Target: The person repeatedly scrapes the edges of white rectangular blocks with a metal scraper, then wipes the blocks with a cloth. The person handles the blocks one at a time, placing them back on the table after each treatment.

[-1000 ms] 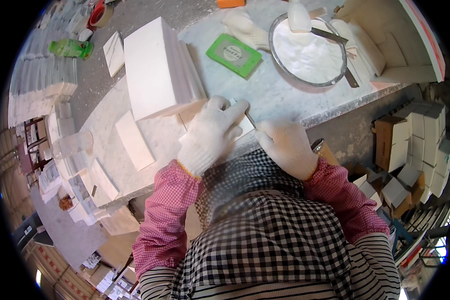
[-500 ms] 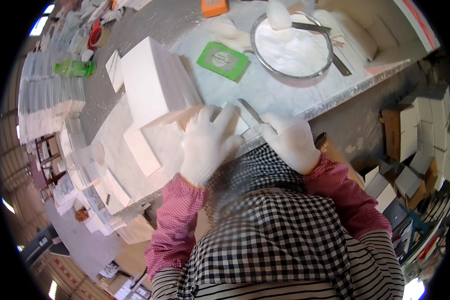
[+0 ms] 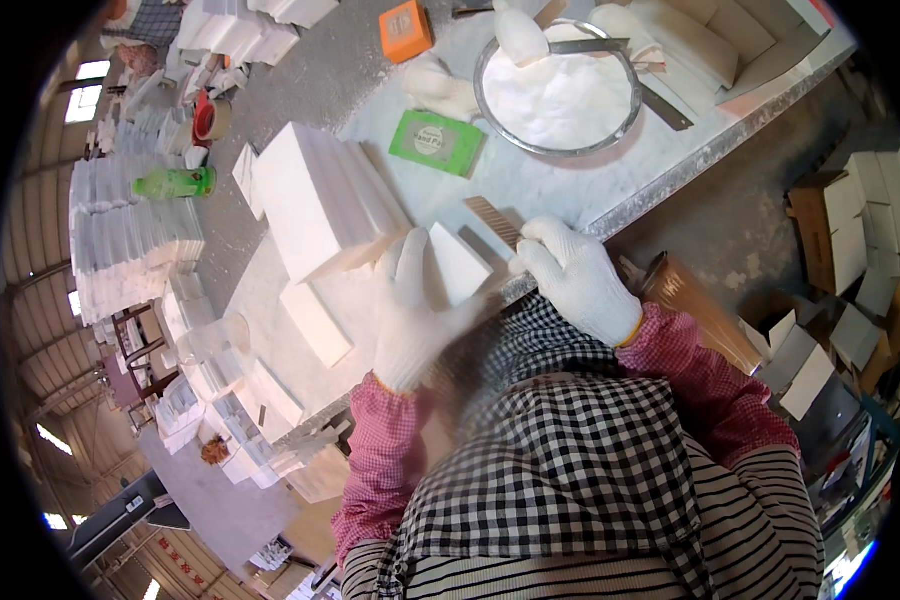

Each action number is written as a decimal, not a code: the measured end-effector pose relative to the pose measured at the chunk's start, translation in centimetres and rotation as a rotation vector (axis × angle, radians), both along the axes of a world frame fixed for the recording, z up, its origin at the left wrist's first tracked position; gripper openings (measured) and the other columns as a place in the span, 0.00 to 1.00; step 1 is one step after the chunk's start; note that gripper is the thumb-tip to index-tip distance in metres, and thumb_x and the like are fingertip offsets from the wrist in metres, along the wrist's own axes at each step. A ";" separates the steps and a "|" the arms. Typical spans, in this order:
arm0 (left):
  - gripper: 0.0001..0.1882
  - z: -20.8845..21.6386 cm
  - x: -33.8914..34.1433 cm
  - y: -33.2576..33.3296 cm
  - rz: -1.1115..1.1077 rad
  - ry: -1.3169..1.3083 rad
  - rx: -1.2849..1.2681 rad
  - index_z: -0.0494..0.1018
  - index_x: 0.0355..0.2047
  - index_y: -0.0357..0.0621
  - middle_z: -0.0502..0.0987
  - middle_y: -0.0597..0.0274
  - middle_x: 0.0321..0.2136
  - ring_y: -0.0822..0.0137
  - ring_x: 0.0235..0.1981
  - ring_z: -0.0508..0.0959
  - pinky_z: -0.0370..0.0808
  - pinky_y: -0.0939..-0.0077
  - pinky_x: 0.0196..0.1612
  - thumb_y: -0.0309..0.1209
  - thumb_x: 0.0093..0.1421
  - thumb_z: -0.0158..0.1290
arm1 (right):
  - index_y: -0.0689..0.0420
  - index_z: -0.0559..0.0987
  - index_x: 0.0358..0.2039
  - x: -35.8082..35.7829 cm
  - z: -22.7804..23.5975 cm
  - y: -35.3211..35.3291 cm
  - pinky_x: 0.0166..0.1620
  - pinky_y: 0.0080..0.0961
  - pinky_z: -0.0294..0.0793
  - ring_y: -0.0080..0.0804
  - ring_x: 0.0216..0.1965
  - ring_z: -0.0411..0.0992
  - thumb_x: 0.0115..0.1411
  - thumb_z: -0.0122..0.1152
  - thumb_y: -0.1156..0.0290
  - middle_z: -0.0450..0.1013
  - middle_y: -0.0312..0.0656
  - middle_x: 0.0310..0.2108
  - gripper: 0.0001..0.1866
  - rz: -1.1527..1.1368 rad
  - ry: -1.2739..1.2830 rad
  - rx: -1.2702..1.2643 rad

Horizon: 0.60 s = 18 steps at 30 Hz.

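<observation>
Both hands wear white knit gloves. My right hand (image 3: 582, 285) is closed around the near end of a flat metal blade (image 3: 493, 222), whose broad face shows fine bands. The blade points away to the left, over the table's near edge. My left hand (image 3: 410, 315), partly blurred, has its fingers apart, with the thumb stretched to the right. Between the two hands a small white tile (image 3: 460, 265) lies on the table; I cannot tell whether the left hand touches it. Just beyond my left hand stands a stack of white tiles (image 3: 320, 200).
A metal bowl of white powder (image 3: 570, 105) sits at the far right, with flat blades on its rim and beside it. Nearby lie a green packet (image 3: 436, 142) and an orange block (image 3: 405, 32). A loose white tile (image 3: 316, 322) rests left of my hand. A cardboard box (image 3: 760, 45) stands at far right.
My left hand has drawn back from the small tile, which now shows more fully. The blade in my right hand has turned to show its broad face. The whole view has shifted somewhat.
</observation>
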State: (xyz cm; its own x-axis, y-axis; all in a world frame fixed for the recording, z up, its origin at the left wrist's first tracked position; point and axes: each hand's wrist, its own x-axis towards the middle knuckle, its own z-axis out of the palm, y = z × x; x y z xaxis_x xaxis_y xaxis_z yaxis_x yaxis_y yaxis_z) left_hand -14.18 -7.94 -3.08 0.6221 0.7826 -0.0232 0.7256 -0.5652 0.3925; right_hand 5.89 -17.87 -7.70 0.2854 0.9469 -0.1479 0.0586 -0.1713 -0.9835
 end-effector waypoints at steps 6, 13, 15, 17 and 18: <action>0.40 2.0 0.0 -0.7 0.201 -0.635 -0.720 0.70 0.60 0.35 0.78 0.53 0.51 0.57 0.53 0.77 0.75 0.66 0.57 0.35 0.47 0.68 | 0.58 0.76 0.42 -0.5 3.9 1.2 0.34 0.17 0.70 0.14 0.30 0.68 0.73 0.52 0.66 0.77 0.35 0.32 0.09 0.163 0.561 -0.091; 0.35 -0.7 -0.3 -4.7 0.470 -1.313 -1.360 0.70 0.57 0.38 0.78 0.56 0.47 0.61 0.47 0.80 0.82 0.67 0.48 0.53 0.60 0.62 | 0.61 0.78 0.44 -2.1 3.4 1.4 0.38 0.29 0.74 0.29 0.32 0.75 0.71 0.55 0.68 0.77 0.43 0.32 0.10 0.077 0.233 0.107; 0.35 -0.2 -0.2 -5.3 0.567 -1.283 -1.378 0.70 0.58 0.39 0.78 0.56 0.47 0.61 0.47 0.80 0.82 0.67 0.48 0.56 0.64 0.57 | 0.60 0.79 0.47 -2.2 3.6 0.9 0.40 0.32 0.76 0.37 0.34 0.78 0.70 0.56 0.68 0.78 0.46 0.34 0.11 0.040 0.190 0.094; 0.34 -0.9 -0.7 -5.5 0.541 -1.305 -1.433 0.70 0.59 0.41 0.78 0.56 0.49 0.61 0.49 0.80 0.82 0.66 0.49 0.57 0.66 0.54 | 0.59 0.80 0.50 -2.4 3.3 0.8 0.41 0.34 0.78 0.42 0.36 0.80 0.69 0.57 0.68 0.79 0.49 0.36 0.13 0.015 0.032 0.239; 0.33 -0.9 -0.6 -5.8 0.555 -1.350 -1.469 0.70 0.59 0.42 0.78 0.57 0.49 0.60 0.49 0.80 0.81 0.65 0.50 0.56 0.66 0.55 | 0.58 0.80 0.51 -2.6 3.3 0.8 0.41 0.35 0.78 0.45 0.37 0.80 0.69 0.57 0.69 0.80 0.50 0.38 0.14 0.004 -0.046 0.310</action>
State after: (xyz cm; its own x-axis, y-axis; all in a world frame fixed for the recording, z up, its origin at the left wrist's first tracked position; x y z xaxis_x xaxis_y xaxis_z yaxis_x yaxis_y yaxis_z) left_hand -14.81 -13.76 -3.98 0.5360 0.6804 -0.4998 -0.3963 0.7255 0.5626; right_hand 3.34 -17.11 -4.40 0.2817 0.9459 0.1611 0.1047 0.1366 -0.9851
